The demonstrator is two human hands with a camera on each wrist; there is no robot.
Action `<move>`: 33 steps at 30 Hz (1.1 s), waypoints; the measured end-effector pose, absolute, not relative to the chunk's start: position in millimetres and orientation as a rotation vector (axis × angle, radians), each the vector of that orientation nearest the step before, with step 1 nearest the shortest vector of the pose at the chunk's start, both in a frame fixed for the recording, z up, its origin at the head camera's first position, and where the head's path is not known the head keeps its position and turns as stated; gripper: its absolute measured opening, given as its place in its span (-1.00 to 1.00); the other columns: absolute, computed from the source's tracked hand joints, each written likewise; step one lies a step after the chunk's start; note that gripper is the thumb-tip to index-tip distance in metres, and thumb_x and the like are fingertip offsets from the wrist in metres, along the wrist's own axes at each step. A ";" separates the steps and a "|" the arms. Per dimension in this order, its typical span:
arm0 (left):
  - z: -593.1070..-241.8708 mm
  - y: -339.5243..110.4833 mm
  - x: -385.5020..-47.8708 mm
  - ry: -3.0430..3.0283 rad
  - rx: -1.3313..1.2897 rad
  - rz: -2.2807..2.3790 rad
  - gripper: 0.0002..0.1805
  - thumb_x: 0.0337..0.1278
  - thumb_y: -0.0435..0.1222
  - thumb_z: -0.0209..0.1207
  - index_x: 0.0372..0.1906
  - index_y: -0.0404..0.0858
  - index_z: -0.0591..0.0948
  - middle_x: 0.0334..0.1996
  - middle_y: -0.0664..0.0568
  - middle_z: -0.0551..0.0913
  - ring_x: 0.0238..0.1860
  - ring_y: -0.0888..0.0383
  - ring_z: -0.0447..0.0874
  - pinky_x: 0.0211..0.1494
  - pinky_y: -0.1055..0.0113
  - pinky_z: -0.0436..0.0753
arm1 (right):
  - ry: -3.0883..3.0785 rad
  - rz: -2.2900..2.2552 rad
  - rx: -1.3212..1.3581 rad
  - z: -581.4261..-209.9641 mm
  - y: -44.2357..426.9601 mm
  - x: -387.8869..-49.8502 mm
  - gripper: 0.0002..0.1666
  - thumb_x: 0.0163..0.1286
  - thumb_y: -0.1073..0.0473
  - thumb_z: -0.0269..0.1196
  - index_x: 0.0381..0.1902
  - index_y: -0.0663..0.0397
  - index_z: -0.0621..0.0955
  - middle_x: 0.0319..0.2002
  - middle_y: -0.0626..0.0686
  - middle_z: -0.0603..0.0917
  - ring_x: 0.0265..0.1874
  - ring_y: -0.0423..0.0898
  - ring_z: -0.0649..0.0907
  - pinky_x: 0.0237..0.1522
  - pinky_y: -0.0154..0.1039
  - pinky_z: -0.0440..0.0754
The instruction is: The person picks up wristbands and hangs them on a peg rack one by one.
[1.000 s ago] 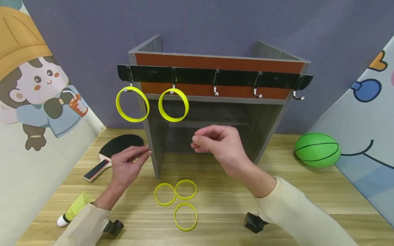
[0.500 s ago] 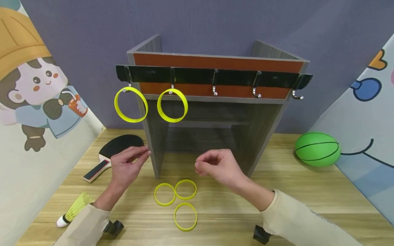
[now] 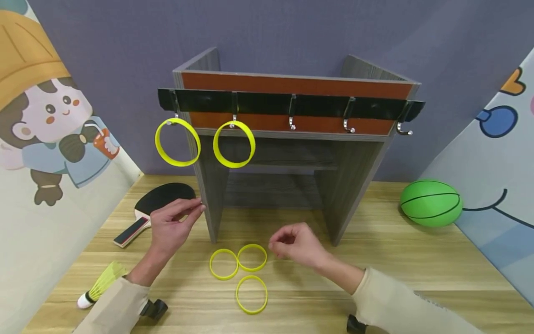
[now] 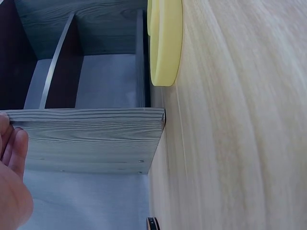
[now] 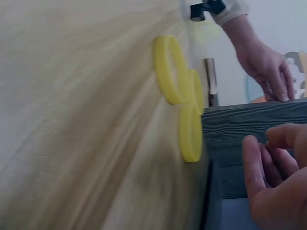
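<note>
In the head view my left hand [image 3: 173,227] pinches the front edge of the grey rack's left side panel [image 3: 207,199]. My right hand [image 3: 301,246] is above the table, just right of three yellow rings lying there: a left one [image 3: 210,269], a right one [image 3: 265,262] and a front one [image 3: 266,301]. Its fingers are loosely curved around nothing; the right wrist view shows a gap between thumb and fingers of the right hand [image 5: 283,177]. Two more yellow rings, one [image 3: 199,148] and another [image 3: 253,148], hang from the two leftmost hooks.
The black rail [image 3: 321,104] has three bare hooks at its middle and right. A table tennis bat [image 3: 162,197] and a shuttlecock [image 3: 100,283] lie at the left. A green ball [image 3: 431,204] is on the table [image 3: 417,273] at the right, near the printed wall.
My right hand has moved down from before the rack's opening to beside the rings on the table. My left hand stays at the side panel; the rings have not visibly changed place.
</note>
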State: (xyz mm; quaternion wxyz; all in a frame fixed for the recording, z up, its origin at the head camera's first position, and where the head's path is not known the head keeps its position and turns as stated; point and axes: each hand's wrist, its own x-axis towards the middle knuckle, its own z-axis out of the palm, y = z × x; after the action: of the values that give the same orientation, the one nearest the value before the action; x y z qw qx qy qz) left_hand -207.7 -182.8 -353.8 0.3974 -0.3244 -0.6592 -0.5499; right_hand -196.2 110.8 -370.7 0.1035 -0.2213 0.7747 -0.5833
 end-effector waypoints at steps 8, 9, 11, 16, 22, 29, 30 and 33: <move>-353.4 -182.5 -207.8 -1.661 -0.822 -1.378 -0.64 -0.49 -0.92 0.20 -0.37 -0.66 0.63 -0.49 -0.38 0.62 -0.41 0.18 0.69 -0.30 0.46 0.66 | 2.259 -1.540 -0.811 -392.6 111.1 -190.3 -0.94 0.12 0.49 0.26 -0.40 0.42 0.66 -0.55 0.09 0.66 -0.62 -0.21 0.59 -0.61 -0.38 0.60; -353.4 -182.4 -207.8 -1.660 -0.822 -1.377 -0.64 -0.49 -0.92 0.20 -0.37 -0.66 0.63 -0.50 -0.38 0.62 -0.41 0.19 0.69 -0.31 0.46 0.66 | 2.244 -1.526 -0.817 -394.9 111.0 -189.4 -0.94 0.12 0.49 0.27 -0.40 0.42 0.66 -0.55 0.09 0.66 -0.63 -0.21 0.59 -0.61 -0.36 0.61; -353.3 -182.3 -207.5 -1.661 -0.821 -1.378 -0.64 -0.48 -0.92 0.19 -0.37 -0.67 0.63 -0.50 -0.38 0.62 -0.41 0.19 0.69 -0.31 0.47 0.66 | 2.210 -1.513 -0.824 -399.1 110.7 -187.6 -0.95 0.11 0.50 0.28 -0.41 0.43 0.65 -0.55 0.10 0.66 -0.63 -0.18 0.61 -0.60 -0.29 0.65; -352.9 -182.1 -207.0 -1.667 -0.815 -1.378 -0.65 -0.48 -0.92 0.19 -0.38 -0.66 0.63 -0.50 -0.38 0.62 -0.40 0.20 0.69 -0.31 0.47 0.66 | 2.186 -1.499 -0.820 -406.5 109.3 -183.6 -0.93 0.07 0.52 0.30 -0.43 0.39 0.66 -0.56 0.10 0.67 -0.63 -0.16 0.62 -0.59 -0.24 0.67; -353.1 -181.9 -207.2 -1.663 -0.820 -1.390 -0.65 -0.47 -0.92 0.19 -0.38 -0.67 0.63 -0.50 -0.39 0.62 -0.40 0.20 0.68 -0.31 0.47 0.66 | 2.143 -1.537 -0.800 -411.9 108.0 -180.9 -0.94 0.07 0.49 0.34 -0.45 0.37 0.66 -0.57 0.08 0.66 -0.65 -0.16 0.61 -0.60 -0.24 0.68; -353.0 -181.9 -207.5 -1.669 -0.816 -1.381 -0.65 -0.47 -0.92 0.20 -0.37 -0.66 0.63 -0.49 -0.38 0.62 -0.40 0.21 0.68 -0.31 0.48 0.66 | 2.121 -1.500 -0.754 -416.2 105.4 -177.6 -0.92 0.06 0.46 0.38 -0.47 0.28 0.66 -0.61 0.02 0.65 -0.67 -0.16 0.62 -0.61 -0.26 0.67; -353.0 -181.9 -207.5 -1.670 -0.816 -1.380 -0.65 -0.47 -0.92 0.20 -0.37 -0.66 0.63 -0.49 -0.38 0.62 -0.40 0.21 0.68 -0.31 0.48 0.66 | 2.117 -1.498 -0.747 -416.9 105.0 -177.3 -0.91 0.06 0.46 0.38 -0.48 0.27 0.66 -0.62 0.02 0.64 -0.67 -0.17 0.61 -0.61 -0.26 0.67; -353.0 -181.7 -207.7 -1.666 -0.818 -1.381 -0.65 -0.47 -0.92 0.19 -0.38 -0.66 0.63 -0.50 -0.38 0.62 -0.40 0.21 0.68 -0.31 0.48 0.66 | 2.105 -1.508 -0.712 -417.9 104.2 -176.2 -0.90 0.05 0.46 0.39 -0.47 0.27 0.66 -0.62 0.03 0.63 -0.67 -0.16 0.61 -0.62 -0.25 0.67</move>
State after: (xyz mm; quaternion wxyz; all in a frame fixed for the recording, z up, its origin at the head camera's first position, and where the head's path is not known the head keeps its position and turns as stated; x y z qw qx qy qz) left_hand -207.7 -181.7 -353.0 0.4023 -0.3238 -0.6591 -0.5467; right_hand -176.2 104.2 -417.9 0.2261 -0.2581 0.7637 -0.5469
